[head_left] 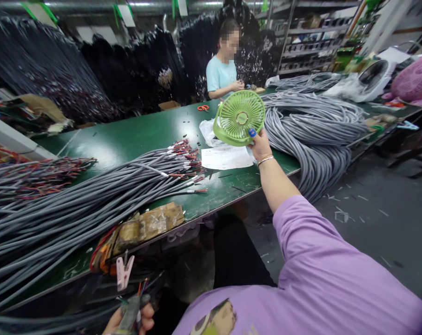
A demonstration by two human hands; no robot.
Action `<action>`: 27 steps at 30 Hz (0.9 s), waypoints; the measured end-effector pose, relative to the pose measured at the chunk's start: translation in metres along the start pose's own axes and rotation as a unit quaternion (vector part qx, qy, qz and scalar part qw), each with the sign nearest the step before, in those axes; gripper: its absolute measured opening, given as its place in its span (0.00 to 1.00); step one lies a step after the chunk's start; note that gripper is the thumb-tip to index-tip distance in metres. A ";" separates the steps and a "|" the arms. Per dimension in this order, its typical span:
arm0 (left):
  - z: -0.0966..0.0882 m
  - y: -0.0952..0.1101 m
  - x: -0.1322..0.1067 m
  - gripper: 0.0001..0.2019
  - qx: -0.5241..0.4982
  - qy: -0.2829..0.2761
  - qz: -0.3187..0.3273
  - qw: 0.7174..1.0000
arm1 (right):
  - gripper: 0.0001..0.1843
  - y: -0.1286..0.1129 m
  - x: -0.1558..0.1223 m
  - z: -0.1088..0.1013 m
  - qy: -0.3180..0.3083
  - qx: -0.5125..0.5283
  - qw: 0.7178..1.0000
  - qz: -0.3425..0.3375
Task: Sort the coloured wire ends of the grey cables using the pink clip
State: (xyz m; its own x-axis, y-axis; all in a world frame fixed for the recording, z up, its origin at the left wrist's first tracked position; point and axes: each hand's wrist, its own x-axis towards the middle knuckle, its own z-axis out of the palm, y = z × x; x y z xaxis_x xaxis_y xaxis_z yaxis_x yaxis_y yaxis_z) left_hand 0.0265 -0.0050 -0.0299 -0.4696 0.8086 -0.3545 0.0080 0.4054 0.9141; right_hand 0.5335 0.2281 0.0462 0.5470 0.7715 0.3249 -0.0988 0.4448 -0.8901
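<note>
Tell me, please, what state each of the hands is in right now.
The left hand is closed around a grey-handled tool.
The right hand is closed on the rim of the green fan.

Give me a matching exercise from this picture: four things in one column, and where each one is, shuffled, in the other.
Things: 1 fan; 2 scissors; 3 clothes peg; 4 hand tool.
Places: A in the left hand; B by the table's near edge; C in the right hand; D flat on the table, far side.
Pairs: 1-C, 2-D, 3-B, 4-A.
</note>
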 end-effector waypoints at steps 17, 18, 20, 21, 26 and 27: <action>-0.013 -0.001 -0.004 0.14 -0.041 -0.099 0.027 0.994 | 0.38 -0.001 -0.012 0.011 -0.111 -0.042 0.990 0.082; -0.013 0.000 -0.005 0.15 -0.046 -0.097 0.024 0.994 | 0.38 0.000 -0.013 0.013 -0.116 -0.046 0.988 0.094; -0.012 0.001 -0.007 0.15 -0.058 -0.096 0.023 0.993 | 0.35 0.000 -0.017 0.016 -0.127 -0.052 0.984 0.116; -0.011 0.002 -0.010 0.16 -0.063 -0.102 0.025 0.992 | 0.33 -0.001 -0.020 0.017 -0.131 -0.055 0.982 0.128; -0.007 0.006 -0.018 0.15 -0.088 -0.129 0.045 0.987 | 0.09 0.003 -0.023 0.017 -0.157 -0.073 0.979 0.105; -0.008 0.005 -0.018 0.16 -0.085 -0.133 0.051 0.986 | 0.06 0.005 -0.022 0.018 -0.125 -0.081 0.986 0.079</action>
State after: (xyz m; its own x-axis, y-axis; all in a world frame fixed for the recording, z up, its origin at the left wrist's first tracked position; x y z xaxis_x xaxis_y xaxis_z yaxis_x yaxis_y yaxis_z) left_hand 0.0281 -0.0202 -0.0173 -0.2256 0.9339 -0.2775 -0.1149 0.2573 0.9595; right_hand 0.5062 0.2218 0.0406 0.3111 0.9222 0.2297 -0.0215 0.2484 -0.9684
